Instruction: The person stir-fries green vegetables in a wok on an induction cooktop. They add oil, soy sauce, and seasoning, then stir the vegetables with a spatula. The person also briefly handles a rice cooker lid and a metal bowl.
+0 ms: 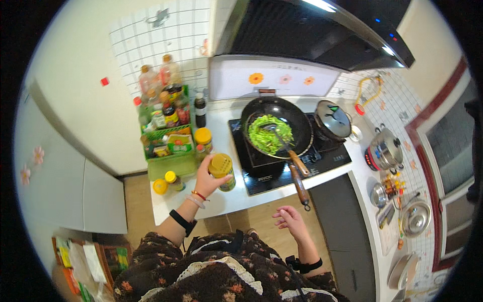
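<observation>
My left hand (207, 177) is wrapped around a jar with a perforated yellow shaker lid (221, 165), over the counter left of the cooktop; whether its base touches the counter I cannot tell. My right hand (290, 221) hangs in front of the counter edge, fingers loosely bent and apart, holding nothing. On the black cooktop (264, 179) sits a wok (302, 132) with chopped green vegetables (260, 139) in it. A metal spatula with a wooden handle (298, 163) rests in the wok and leans over its near rim. The wok's long handle (299, 185) points towards me.
Left of the cooktop, a green rack (166, 132) holds several sauce bottles and packets. Around it stand a dark bottle (200, 110), a yellow-lidded jar (203, 136) and a small yellow-capped bottle (174, 180). A glass-lidded pot (333, 119) occupies the back right. The range hood (302, 37) overhangs the wok.
</observation>
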Demonstrator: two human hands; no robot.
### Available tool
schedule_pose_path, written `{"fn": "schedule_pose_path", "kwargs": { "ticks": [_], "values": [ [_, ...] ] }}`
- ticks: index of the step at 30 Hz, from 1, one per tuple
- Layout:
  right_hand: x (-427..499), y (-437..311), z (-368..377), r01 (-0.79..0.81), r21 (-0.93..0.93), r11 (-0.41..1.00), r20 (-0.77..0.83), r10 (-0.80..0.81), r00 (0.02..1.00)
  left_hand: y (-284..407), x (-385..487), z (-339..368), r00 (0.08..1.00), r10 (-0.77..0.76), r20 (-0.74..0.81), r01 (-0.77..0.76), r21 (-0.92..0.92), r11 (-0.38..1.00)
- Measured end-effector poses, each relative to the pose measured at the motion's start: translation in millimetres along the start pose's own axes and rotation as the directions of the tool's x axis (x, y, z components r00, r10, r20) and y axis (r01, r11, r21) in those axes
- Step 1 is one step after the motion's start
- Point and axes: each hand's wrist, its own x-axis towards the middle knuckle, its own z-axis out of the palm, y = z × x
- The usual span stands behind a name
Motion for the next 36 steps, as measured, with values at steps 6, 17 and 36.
{"fn": "schedule_pose_path", "kwargs": {
  "ticks": [6,17,36],
  "values": [
    [27,0,54,0.01,-0.122,0.993,0.19,0.013,0.982,-47,-82,-31,0.984,-0.023,-0.179,0.057,0.191,0.98],
    [35,-13,69,0.005,-0.178,0.984,0.233,0.037,0.972,-30,-100,-54,0.993,0.108,0.045,-0.104,0.766,0.635],
    [46,-72,34,0.341,-0.804,0.487,-0.106,-0.682,0.724,-42,-59,-73,0.975,0.132,0.176,-0.213,0.909,0.358]
  ]
}}
